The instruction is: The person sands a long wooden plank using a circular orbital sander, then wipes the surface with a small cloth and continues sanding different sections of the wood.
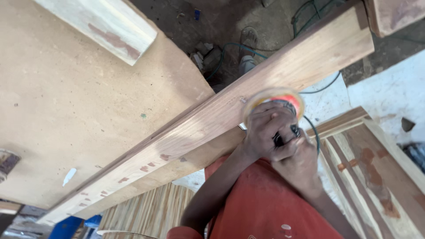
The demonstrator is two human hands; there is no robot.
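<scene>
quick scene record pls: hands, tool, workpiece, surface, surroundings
left hand: clasped over the tool body, on top
right hand: gripping the tool from below, against the left hand
tool: disc sander with spinning blurred disc, pressed on the plank
workpiece: long wooden plank, reddish filler patches
surface: tan board bench
cable: dark, trailing from the tool
surroundings: striped wooden panel at right; pale wood block on the bench
</scene>
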